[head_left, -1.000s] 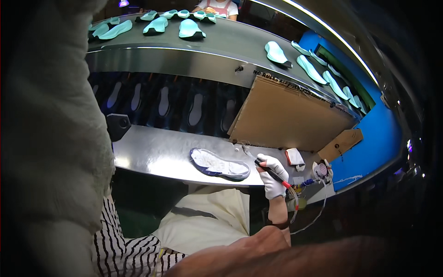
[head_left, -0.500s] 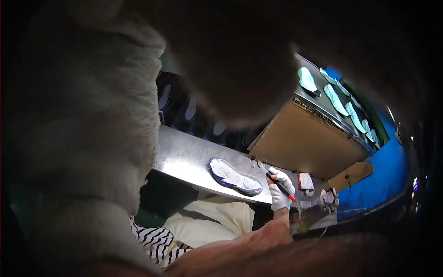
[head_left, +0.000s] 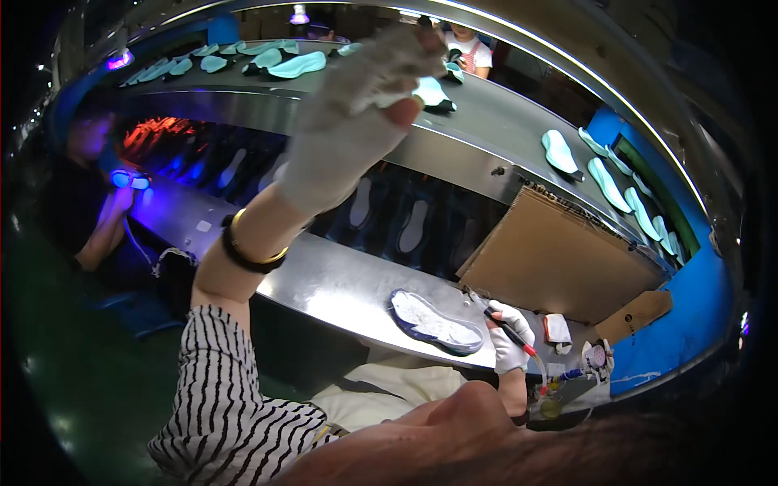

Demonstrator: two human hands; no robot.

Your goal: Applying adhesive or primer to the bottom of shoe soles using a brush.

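Observation:
My left hand (head_left: pixel 356 109), in a pale fingertip-bare glove, is raised at the end of an outstretched arm, in line with the far conveyor belt. Its fingers stretch out and the thumb stands apart; nothing shows in it. Past its thumb lies a pale teal shoe sole (head_left: pixel 433 95) with a dark end. At the right, my right hand (head_left: pixel 510 334), in a similar glove, is closed around a black pen-like tool (head_left: pixel 509 330) with a red end and a thin tube. Just left of that hand, a shoe sole (head_left: pixel 433 320) with a navy rim and white inside rests on the metal bench (head_left: pixel 324 279).
Several teal soles lie along the conveyor belt (head_left: pixel 502 134). A cardboard sheet (head_left: pixel 559 251) leans behind my right hand, near a small white-and-red cloth-like item (head_left: pixel 557 332). Dark racks with soles sit below the belt. A co-worker (head_left: pixel 89 178) is at left, another person (head_left: pixel 470 49) beyond.
My left hand and arm, which blocked much of the view close up, now reach outward over the belt. The right hand keeps the tool beside the navy-rimmed sole. The view has shifted slightly.

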